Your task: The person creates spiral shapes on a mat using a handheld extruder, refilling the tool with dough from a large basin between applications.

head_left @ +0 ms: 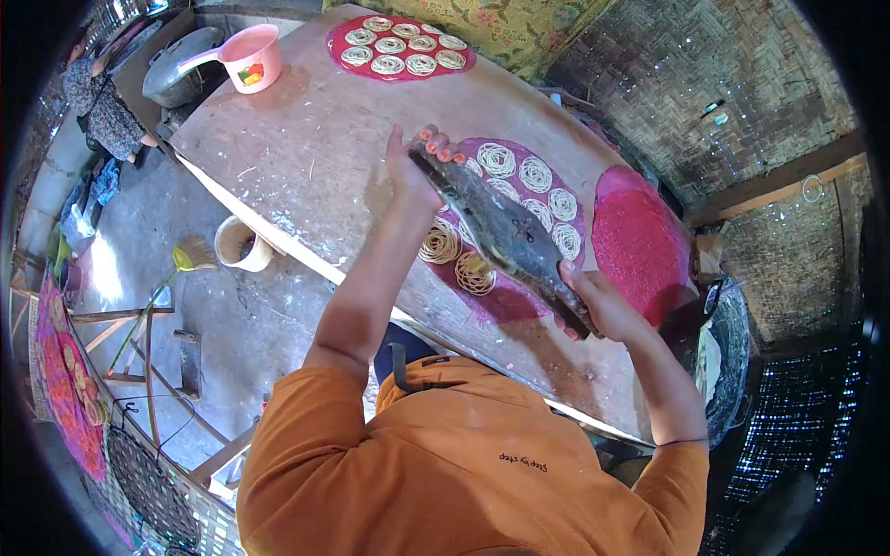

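Both my hands grip a long, dark wooden press-like tool (505, 227), tilted across the view over the table. My left hand (414, 174) is closed round its far-left end, fingertips curled over the top. Round the near-right end my right hand (601, 301) is closed, thumb on top. Beneath the tool lies a round pink mat (514, 306) with several pale coils of thin strands (496, 160) on it. A darker yellowish coil (476, 274) sits directly under the tool's near edge, partly hidden. Whether strands hang from the tool, I cannot tell.
The wooden table (297, 139) also bears another mat with coils (399, 48), a bare red-pink mat (640, 241) and a pink dipper (250, 60). A dark basin (728, 361) stands at right. Leftward are a bucket (243, 243), a broom (193, 256) and a person (107, 107).
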`<state>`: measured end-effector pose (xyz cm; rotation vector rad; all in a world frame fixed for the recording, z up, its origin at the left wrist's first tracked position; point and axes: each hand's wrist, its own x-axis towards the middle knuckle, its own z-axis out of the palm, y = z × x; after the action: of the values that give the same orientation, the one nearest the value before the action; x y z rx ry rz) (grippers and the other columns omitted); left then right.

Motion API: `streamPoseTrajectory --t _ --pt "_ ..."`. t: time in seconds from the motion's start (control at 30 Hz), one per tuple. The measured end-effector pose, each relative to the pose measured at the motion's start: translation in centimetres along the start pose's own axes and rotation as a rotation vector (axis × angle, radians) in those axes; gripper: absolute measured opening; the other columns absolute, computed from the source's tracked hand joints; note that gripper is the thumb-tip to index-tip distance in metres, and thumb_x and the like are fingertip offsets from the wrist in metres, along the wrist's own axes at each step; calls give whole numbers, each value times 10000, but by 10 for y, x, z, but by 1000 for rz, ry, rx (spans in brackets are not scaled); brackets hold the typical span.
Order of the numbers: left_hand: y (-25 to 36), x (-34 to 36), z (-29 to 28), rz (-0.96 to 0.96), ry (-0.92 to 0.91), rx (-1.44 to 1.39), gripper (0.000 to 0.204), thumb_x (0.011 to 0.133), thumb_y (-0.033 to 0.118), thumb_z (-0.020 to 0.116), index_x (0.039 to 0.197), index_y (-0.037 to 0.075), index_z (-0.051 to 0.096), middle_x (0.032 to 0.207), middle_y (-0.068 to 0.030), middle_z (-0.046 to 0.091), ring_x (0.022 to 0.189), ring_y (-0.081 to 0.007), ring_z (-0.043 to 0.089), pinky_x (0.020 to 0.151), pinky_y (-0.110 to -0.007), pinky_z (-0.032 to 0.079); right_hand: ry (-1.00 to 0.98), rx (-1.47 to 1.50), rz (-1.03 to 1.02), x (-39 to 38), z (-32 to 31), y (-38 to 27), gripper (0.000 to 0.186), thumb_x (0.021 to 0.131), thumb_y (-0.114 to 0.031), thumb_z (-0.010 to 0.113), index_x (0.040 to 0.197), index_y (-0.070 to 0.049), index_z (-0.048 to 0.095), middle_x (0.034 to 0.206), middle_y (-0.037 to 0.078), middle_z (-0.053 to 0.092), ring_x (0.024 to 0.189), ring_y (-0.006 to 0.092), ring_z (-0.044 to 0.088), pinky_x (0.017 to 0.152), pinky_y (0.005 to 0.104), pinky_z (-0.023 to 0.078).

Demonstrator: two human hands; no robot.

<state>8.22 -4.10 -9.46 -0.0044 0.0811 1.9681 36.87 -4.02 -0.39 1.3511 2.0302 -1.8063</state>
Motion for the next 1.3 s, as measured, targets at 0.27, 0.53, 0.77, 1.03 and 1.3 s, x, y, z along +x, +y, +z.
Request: streamPoseTrajectory --t 0.27,0.53,0.77,1.03,1.3 --pt "-23 6 -36 -7 26 -45 377 944 420 320 681 160 391 535 38 339 498 -126 361 565 -307 332 41 -85 43 10 -10 25 666 895 -652 402 792 -23 597 564 48 562 435 113 538 398 250 423" --pt "-4 28 -11 -108 -270 -6 395 928 454 383 659 165 395 507 53 333 454 -96 344 524 -257 319 57 -13 -66 32 -6 40 696 894 -669 366 781 -26 609 579 42 571 470 107 554 392 257 395" --pt "-61 10 -19 -161 -31 -80 503 899 568 335 618 157 398 501 22 350 461 -134 355 528 -296 333 30 62 146 -28 -28 45 656 937 -629 283 917 -44 581 626 80 604 474 161 563 430 283 425" --pt "-84 13 -25 -224 66 -104 458 933 491 303 613 173 377 483 44 331 437 -117 353 508 -285 327 168 46 215 -31 -24 57 727 893 -687 338 848 -1 578 605 78 583 464 142 560 424 275 437" --pt "-86 -9 -15 -217 94 -48 447 919 485 326 591 185 376 456 50 319 407 -110 326 475 -268 307 181 -49 194 -63 -11 35 705 908 -654 360 810 12 571 567 74 559 436 138 540 412 271 431"
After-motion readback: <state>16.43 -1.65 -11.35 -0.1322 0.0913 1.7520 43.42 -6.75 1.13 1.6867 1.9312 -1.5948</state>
